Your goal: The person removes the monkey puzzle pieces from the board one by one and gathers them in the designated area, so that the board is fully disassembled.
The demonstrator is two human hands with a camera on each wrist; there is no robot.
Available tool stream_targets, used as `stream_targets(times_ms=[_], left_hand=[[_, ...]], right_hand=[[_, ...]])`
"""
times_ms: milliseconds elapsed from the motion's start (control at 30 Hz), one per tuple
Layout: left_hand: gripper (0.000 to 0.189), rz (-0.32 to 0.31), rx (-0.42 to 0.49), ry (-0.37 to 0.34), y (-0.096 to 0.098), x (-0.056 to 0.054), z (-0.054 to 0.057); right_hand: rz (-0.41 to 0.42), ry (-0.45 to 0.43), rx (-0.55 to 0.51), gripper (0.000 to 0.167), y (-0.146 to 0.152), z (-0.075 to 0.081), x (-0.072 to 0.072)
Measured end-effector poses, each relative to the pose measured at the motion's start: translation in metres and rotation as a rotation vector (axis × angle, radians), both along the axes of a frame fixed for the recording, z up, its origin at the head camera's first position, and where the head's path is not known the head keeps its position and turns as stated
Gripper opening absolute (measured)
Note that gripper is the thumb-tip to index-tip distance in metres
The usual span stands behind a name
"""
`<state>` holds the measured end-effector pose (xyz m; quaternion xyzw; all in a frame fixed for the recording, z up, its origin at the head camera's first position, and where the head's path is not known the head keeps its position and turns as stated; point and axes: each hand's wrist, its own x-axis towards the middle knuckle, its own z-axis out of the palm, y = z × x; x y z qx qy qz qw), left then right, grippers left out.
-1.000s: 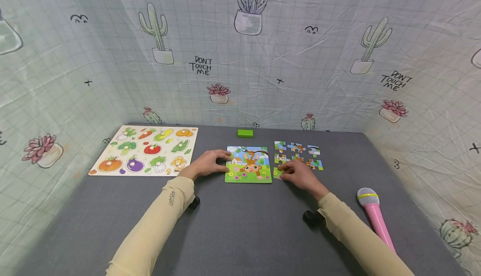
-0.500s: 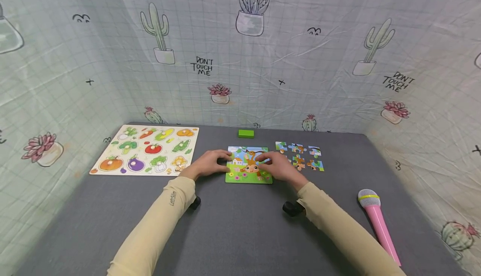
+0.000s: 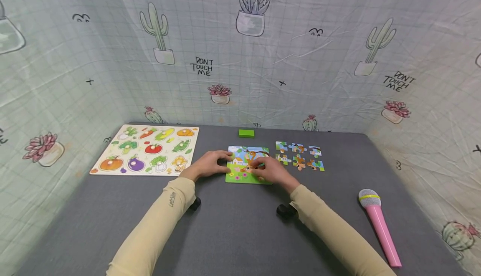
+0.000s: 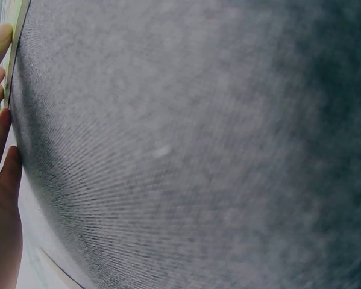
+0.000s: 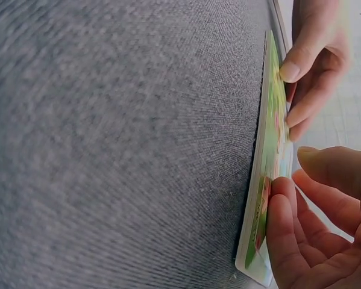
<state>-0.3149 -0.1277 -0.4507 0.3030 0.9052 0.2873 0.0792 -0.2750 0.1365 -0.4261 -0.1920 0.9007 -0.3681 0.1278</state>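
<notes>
On the table lies a square picture puzzle board (image 3: pixel 237 179) with a monkey, a house and flowers. My left hand (image 3: pixel 209 163) rests its thumb and fingertips on the board's left edge; no gripping curl shows in the left wrist view. Over the right half of the board, my right hand (image 3: pixel 273 170) pinches a green and orange puzzle piece (image 5: pixel 260 220) at the lower right of the board. The right hand covers part of the picture. Several loose puzzle pieces (image 3: pixel 299 162) lie in two rows to the right of the board.
A large board with vegetable pictures (image 3: pixel 143 151) lies at the far left. Behind the puzzle sits a green block (image 3: pixel 246 133). A pink toy microphone (image 3: pixel 380 228) lies on the right. Printed cloth walls enclose the grey table (image 3: pixel 240 230).
My right hand has moved left from the loose pieces onto the board, then slightly lower. The green piece from below the two rows went with it. My left hand has stayed put.
</notes>
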Motion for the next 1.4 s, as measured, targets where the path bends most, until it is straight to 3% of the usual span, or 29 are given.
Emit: stream_targets(times_ms=[300, 567, 800, 1400], left_hand=[[0.045, 0.014, 0.049, -0.022, -0.001, 0.003, -0.001], [0.041, 0.022, 0.073, -0.015, 0.000, 0.005, -0.002], [0.040, 0.021, 0.069, -0.015, 0.000, 0.004, -0.003], [0.040, 0.014, 0.053, -0.016, -0.001, 0.006, 0.002]], right_hand=[[0.062, 0.077, 0.020, 0.026, -0.002, -0.004, 0.002], [0.187, 0.165, 0.063, 0.024, -0.005, -0.004, -0.001], [0.147, 0.149, 0.104, 0.032, -0.007, -0.002, 0.004], [0.125, 0.077, 0.072, 0.037, -0.011, 0.000, 0.002]])
